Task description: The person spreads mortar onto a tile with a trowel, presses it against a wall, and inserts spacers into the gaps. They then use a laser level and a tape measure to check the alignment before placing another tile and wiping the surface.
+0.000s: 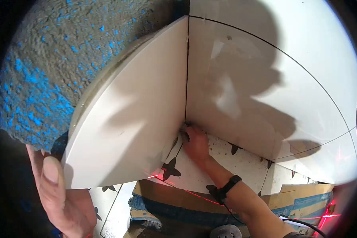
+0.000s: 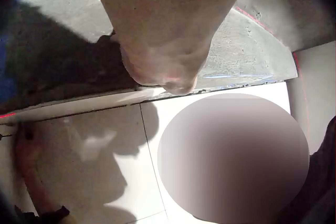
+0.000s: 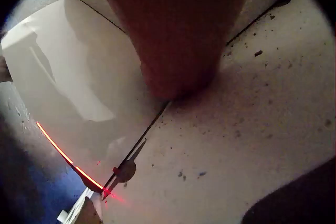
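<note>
A large pale tile [image 1: 139, 103] stands upright at the left of the corner, its back coated with grey adhesive. My left hand [image 1: 61, 198] grips its near lower edge, thumb along the edge and fingers behind. My right hand [image 1: 196, 142] reaches low into the corner where this tile meets the tiled wall [image 1: 234, 79] and the floor tiles [image 1: 222, 154]. Its fingers are bent beside the joint, and I cannot tell whether they pinch something small. In the right wrist view the back of the right hand [image 3: 181, 71] hides the fingertips. A dark cross-shaped tile levelling spacer [image 1: 171, 169] sits in the floor joint nearby.
Rough grey wall mortar [image 1: 67, 51] with blue flecks lies behind the upright tile. More dark spacers, such as one spacer [image 1: 234, 148], line the floor's wall edge. Taped cardboard [image 1: 301, 200] covers the near floor. Red laser lines cross the floor and cardboard.
</note>
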A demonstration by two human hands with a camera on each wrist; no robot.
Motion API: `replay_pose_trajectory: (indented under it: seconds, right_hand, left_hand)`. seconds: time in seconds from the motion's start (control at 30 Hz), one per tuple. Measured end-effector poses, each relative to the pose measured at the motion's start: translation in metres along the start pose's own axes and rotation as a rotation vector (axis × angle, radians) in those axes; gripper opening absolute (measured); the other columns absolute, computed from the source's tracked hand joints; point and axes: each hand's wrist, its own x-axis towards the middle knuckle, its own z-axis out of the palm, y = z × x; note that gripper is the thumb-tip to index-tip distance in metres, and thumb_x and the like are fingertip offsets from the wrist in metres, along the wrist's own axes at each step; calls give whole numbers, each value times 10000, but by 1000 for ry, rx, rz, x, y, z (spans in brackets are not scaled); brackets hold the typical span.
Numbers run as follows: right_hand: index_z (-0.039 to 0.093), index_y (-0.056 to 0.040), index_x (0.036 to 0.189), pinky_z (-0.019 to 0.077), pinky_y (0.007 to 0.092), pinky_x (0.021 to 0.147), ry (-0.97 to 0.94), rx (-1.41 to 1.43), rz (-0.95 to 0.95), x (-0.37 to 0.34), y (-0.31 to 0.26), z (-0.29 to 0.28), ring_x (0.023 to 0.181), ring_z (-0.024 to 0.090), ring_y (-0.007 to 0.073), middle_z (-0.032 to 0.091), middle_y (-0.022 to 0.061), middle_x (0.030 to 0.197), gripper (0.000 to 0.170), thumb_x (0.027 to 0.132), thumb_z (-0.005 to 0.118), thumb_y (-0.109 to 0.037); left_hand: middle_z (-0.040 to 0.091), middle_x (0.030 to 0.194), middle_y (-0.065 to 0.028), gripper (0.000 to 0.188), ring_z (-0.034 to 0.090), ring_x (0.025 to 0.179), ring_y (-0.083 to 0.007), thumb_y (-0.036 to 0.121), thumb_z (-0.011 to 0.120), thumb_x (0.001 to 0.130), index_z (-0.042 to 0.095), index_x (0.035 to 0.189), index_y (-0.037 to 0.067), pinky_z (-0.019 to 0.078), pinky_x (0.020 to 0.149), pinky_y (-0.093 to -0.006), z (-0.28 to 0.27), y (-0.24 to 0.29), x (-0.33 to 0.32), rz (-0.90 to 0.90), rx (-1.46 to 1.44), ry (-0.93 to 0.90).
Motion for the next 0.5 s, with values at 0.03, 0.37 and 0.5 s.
replay_pose_trajectory:
  seconds: [0.03, 0.37, 0.5]
  right_hand:
    - [663, -58, 1092, 548, 543, 797, -9, 0, 1, -1, -4, -3, 940, 678, 408, 652, 185, 1074, 296, 819, 727, -151]
    - [646, -72, 1295, 556, 524, 871, 39, 43, -43, -13, -4, -2, 1055, 668, 428, 645, 241, 1207, 491, 820, 706, -176]
    - [663, -38, 1266, 553, 454, 934, 117, 237, -33, -11, -12, 0, 1122, 674, 387, 650, 226, 1301, 466, 819, 700, -164]
  left_hand:
    - [379, 1606, -111, 686, 411, 1466, -247, 362, 438, 1106, 171, 1638, 21, 336, 1205, -453, 0, 2, 0, -26, -6, 13]
    - [171, 1687, -195, 823, 233, 1550, -316, 478, 427, 1099, 29, 1650, 14, 189, 1258, -511, -6, -2, 4, 30, 74, -113]
    - [70, 1694, -285, 1063, 102, 1579, -377, 630, 566, 988, 3, 1648, 14, 122, 1270, -524, -3, 7, 7, 93, 297, -169]
